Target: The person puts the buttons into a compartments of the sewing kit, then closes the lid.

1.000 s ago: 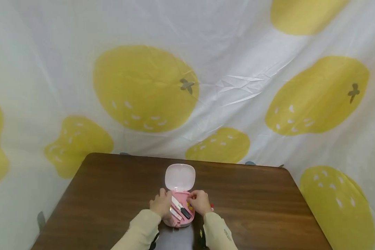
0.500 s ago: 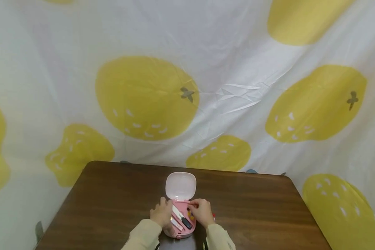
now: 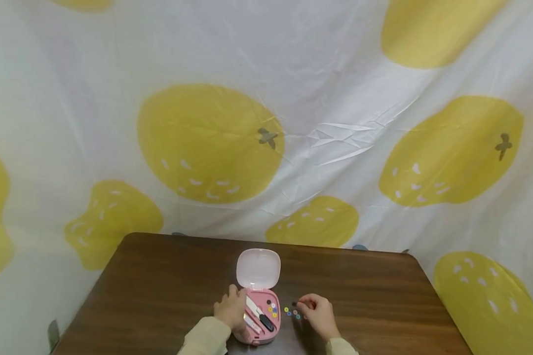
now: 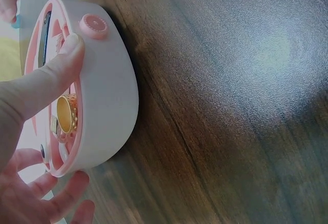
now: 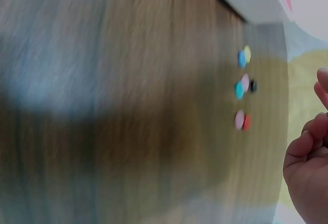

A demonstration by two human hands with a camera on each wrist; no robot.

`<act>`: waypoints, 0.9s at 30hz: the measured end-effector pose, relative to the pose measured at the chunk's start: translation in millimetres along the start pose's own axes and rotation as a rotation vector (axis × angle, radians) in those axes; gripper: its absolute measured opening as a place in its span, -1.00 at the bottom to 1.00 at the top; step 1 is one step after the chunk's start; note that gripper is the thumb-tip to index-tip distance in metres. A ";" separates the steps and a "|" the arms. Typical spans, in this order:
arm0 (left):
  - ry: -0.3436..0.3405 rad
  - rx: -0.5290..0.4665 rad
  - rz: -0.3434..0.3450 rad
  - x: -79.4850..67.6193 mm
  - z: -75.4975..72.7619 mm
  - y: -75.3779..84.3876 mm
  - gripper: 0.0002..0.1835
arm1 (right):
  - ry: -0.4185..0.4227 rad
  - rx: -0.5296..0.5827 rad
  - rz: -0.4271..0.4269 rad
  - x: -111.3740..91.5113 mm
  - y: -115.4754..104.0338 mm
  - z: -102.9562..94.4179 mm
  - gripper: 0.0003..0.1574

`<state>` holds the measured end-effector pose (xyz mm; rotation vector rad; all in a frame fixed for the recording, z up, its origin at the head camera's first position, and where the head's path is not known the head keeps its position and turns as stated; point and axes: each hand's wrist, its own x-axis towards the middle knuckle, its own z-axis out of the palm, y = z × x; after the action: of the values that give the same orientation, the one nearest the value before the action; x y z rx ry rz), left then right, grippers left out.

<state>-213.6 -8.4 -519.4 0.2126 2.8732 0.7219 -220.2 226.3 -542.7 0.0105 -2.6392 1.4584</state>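
Note:
A pink and white sewing kit case stands on the table with its clear lid swung back. My left hand grips its left side, thumb over the rim and fingers spread round the far edge. Inside lie a black-handled tool, several small buttons in the right compartment, and a gold thimble. Several more coloured buttons are scattered on the table right of the case. My right hand hovers at these, fingers bent, with a gap showing between thumb and forefinger and nothing visible there.
The dark wooden table carries the case near its front middle. A white cloth with yellow lemon shapes hangs just behind the table's back edge.
My right hand has moved from over the case's right compartment to the right, uncovering buttons inside and on the table. My left hand stays on the case.

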 end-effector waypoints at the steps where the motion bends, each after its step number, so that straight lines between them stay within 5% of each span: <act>1: -0.002 -0.001 -0.001 -0.5 -0.1 0.5 0.08 | 0.007 0.001 0.017 -1.4 4.1 -2.7 -0.92; 12: 0.014 -0.005 -0.015 -1.5 0.9 0.2 0.06 | 0.060 -0.041 0.149 -17.4 41.8 -3.8 -0.73; 27: 0.000 -0.027 -0.023 -1.3 -0.5 1.6 0.02 | 0.015 0.071 0.153 -24.7 43.6 -4.4 -0.69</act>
<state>-212.2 -7.4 -518.0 0.1754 2.8592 0.7552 -198.2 252.0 -579.9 -0.1996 -2.6261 1.5902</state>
